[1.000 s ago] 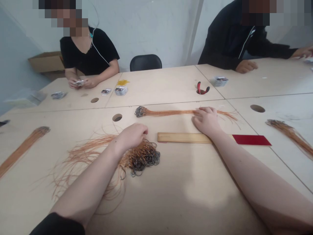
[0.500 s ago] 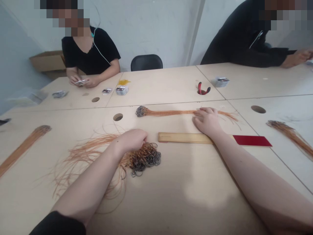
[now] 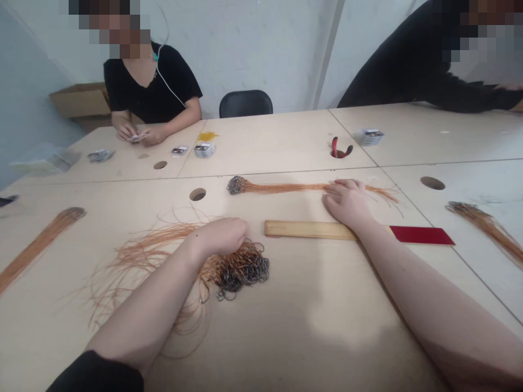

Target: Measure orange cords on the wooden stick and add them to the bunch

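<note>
My left hand [image 3: 220,235] rests curled on a tangled pile of orange cords with dark metal rings [image 3: 241,268], its fingertips down among the rings. My right hand [image 3: 346,201] lies flat, fingers together, pressing on a straightened bundle of orange cords [image 3: 286,188] whose ringed ends [image 3: 235,185] point left. A wooden ruler [image 3: 306,229] lies between the two hands, just below my right hand. Loose orange strands [image 3: 139,256] fan out to the left of the pile.
A red card [image 3: 420,235] lies at the ruler's right end. More cord bundles lie at far left [image 3: 36,245] and far right [image 3: 486,226]. Red-handled pliers [image 3: 339,148] sit in a table hole. Two people in black sit across; card stacks [image 3: 203,149] lie near them.
My left hand has dropped lower into the ring pile and curled tighter. My right hand stays on the bundle. The person at the right has leaned further right.
</note>
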Demonstrator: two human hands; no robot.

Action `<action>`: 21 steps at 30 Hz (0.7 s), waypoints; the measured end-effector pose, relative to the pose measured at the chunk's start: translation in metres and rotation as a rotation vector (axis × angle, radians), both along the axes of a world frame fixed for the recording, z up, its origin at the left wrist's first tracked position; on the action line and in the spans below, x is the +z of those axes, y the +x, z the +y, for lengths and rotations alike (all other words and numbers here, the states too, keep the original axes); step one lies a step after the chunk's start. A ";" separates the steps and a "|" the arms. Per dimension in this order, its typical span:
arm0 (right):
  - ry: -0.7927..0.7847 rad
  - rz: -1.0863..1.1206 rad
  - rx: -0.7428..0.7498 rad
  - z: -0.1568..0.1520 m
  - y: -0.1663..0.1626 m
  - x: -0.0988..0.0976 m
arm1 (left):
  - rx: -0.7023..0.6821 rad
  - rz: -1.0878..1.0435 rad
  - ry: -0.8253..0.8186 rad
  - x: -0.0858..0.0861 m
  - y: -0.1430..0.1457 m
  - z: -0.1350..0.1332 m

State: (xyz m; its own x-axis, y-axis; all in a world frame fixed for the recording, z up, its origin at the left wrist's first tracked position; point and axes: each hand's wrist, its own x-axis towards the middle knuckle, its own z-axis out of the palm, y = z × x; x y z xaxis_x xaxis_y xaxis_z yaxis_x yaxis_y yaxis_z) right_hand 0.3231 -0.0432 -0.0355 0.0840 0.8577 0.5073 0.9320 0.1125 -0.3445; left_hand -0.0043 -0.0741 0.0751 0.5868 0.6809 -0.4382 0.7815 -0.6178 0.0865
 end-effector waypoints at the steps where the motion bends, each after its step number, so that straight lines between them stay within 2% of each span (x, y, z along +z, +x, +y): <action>1: 0.001 0.000 0.002 0.000 0.000 0.000 | -0.004 -0.013 0.004 -0.002 -0.001 0.001; 8: -0.008 -0.009 0.021 0.000 0.000 0.001 | 0.006 -0.151 -0.025 -0.010 -0.005 0.005; 16: 0.006 -0.024 0.020 -0.002 -0.002 0.003 | -0.074 -0.203 -0.090 -0.004 -0.001 0.003; 21: 0.013 -0.028 0.023 0.000 -0.001 0.002 | -0.069 -0.209 -0.147 -0.002 0.001 0.002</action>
